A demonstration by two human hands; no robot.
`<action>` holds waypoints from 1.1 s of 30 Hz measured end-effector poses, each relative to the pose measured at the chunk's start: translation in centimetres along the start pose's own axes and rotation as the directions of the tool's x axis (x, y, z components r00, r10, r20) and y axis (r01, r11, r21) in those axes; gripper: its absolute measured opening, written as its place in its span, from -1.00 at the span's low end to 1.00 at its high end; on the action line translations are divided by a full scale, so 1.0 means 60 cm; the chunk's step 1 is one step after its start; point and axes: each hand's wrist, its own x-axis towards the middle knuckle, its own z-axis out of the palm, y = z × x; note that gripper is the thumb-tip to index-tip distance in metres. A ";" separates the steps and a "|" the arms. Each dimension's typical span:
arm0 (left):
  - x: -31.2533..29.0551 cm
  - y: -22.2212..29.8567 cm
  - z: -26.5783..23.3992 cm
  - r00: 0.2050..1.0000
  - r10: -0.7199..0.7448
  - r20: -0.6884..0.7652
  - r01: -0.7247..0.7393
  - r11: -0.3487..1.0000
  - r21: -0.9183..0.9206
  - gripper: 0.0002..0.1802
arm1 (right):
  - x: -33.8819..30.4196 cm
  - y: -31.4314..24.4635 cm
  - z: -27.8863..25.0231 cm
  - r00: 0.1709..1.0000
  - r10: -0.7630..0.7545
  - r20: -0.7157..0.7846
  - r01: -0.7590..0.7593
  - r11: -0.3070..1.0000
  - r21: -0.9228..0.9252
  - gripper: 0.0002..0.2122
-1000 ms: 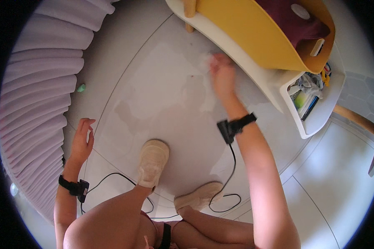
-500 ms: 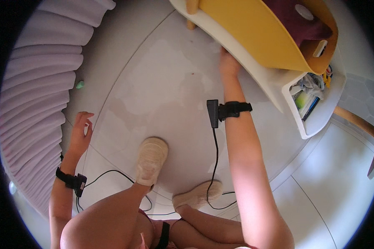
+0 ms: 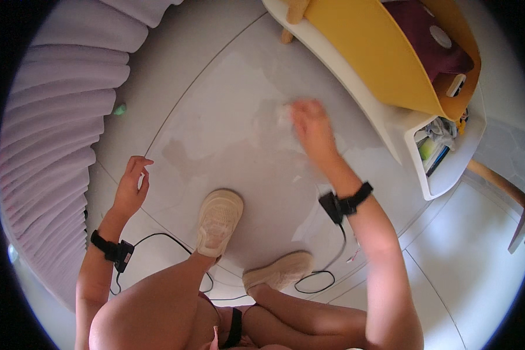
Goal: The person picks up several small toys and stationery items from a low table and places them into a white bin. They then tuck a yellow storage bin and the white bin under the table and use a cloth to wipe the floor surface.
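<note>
Over the glossy light floor (image 3: 216, 157), my right hand (image 3: 313, 129) reaches out, smeared by motion, with its fingers curled. A small whitish crumpled thing (image 3: 284, 115), perhaps a tissue, shows at those fingertips; its kind is too blurred to make out. Wet-looking patches mark the floor around it. My left hand (image 3: 133, 185) hovers on the left near the pleated curtain, its fingers loosely bent and apart, holding nothing. Each wrist wears a black strap with a small box and a cable.
A white shelf unit (image 3: 411, 125) with a yellow bin (image 3: 361, 52) stands at the upper right, crammed with odds and ends. A lilac pleated curtain (image 3: 70, 116) hangs on the left, a green bit (image 3: 119, 109) beside it. My beige shoes (image 3: 220, 224) and a black cable (image 3: 169, 236) are nearby.
My right hand has come out from the foot of the shelf unit, moving left and nearer, and the whitish thing now shows. My left hand has shifted slightly right in the picture.
</note>
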 end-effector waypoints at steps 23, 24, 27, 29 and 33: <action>-0.011 -0.034 0.050 0.993 -0.110 -0.030 0.104 0.980 -0.167 -0.58 | -0.024 -0.040 0.015 0.953 -0.049 0.300 0.147 0.937 -0.316 -0.86; -0.011 -0.036 0.051 0.993 -0.114 -0.037 0.107 0.981 -0.159 -0.59 | -0.036 -0.037 0.013 0.960 -0.117 0.253 0.195 0.931 -0.309 -0.86; -0.024 -0.049 0.053 0.989 -0.139 -0.054 0.129 0.979 -0.155 -0.61 | -0.016 -0.020 0.017 0.955 -0.165 0.247 0.248 0.902 -0.354 -0.83; -0.039 -0.060 0.055 0.984 -0.165 -0.060 0.154 0.975 -0.162 -0.63 | 0.052 0.000 0.033 0.979 -0.097 0.178 0.172 0.859 -0.482 -0.81; -0.057 -0.079 0.052 0.965 -0.255 -0.069 0.239 0.954 -0.180 -0.61 | 0.111 0.002 0.040 0.989 -0.140 0.045 0.145 0.881 -0.451 -0.82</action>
